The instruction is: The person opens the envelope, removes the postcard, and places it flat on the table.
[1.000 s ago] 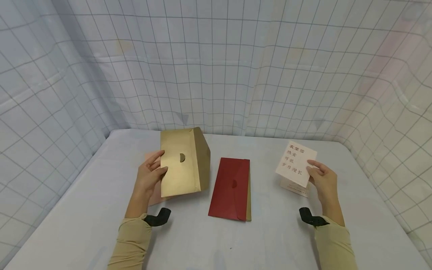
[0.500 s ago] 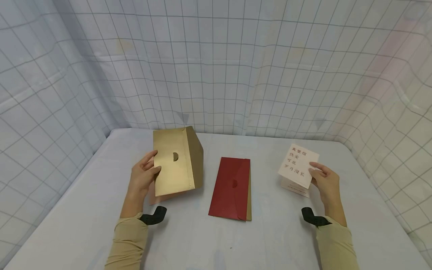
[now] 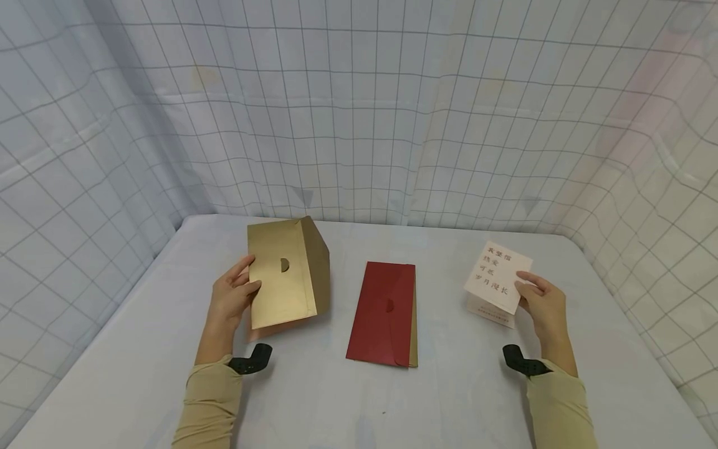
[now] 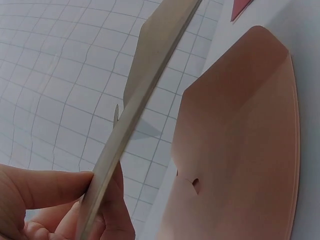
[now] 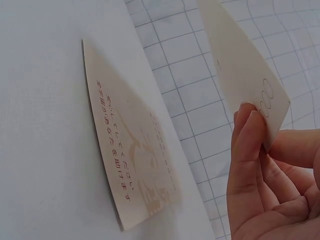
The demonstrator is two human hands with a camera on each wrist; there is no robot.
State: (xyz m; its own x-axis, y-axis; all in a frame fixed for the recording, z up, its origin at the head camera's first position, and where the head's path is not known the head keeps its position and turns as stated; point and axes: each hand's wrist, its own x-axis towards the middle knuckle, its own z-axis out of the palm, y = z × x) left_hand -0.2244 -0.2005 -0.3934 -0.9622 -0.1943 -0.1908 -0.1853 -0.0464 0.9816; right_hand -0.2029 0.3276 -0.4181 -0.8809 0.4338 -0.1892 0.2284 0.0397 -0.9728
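My left hand (image 3: 227, 305) pinches the left edge of a gold envelope (image 3: 280, 287), its flap folded out to the right. In the left wrist view the gold envelope (image 4: 132, 115) stands nearly edge-on between thumb and fingers. Below it lies a pink envelope (image 4: 240, 135), mostly hidden in the head view. On the right, my right hand (image 3: 544, 308) pinches the right edge of a pale printed card (image 3: 496, 277), held raised and tilted. Beneath that is a second printed card (image 3: 488, 310), lying on the table as the right wrist view shows.
A red envelope (image 3: 381, 312) lies in the middle of the white table (image 3: 314, 399), with a gold envelope edge (image 3: 414, 337) showing along its right side. A grid-patterned white curtain (image 3: 359, 112) encloses the back and both sides.
My left hand has carried the gold envelope to the left, over the pink one. My right hand has shifted the card slightly right and toward me. The red envelope has stayed put.
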